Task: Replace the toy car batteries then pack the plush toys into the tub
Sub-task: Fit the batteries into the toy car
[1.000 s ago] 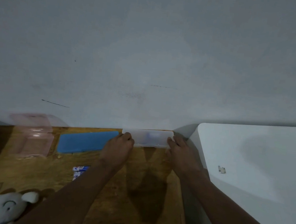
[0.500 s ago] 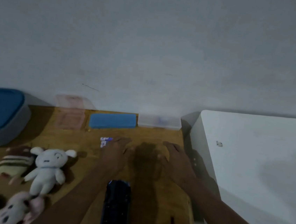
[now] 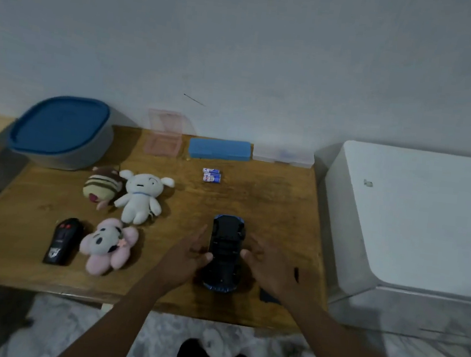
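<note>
Your left hand and right hand flank the upturned black-and-blue toy car on the wooden tabletop.
Each grip is spread and holds nothing, thumbs just beside the car's sides. Two small blue-and-white batteries lie beyond it, and three plush toys sit to its left.

Open tabletop between toy car and batteries (plush toys left, white box right)
</note>
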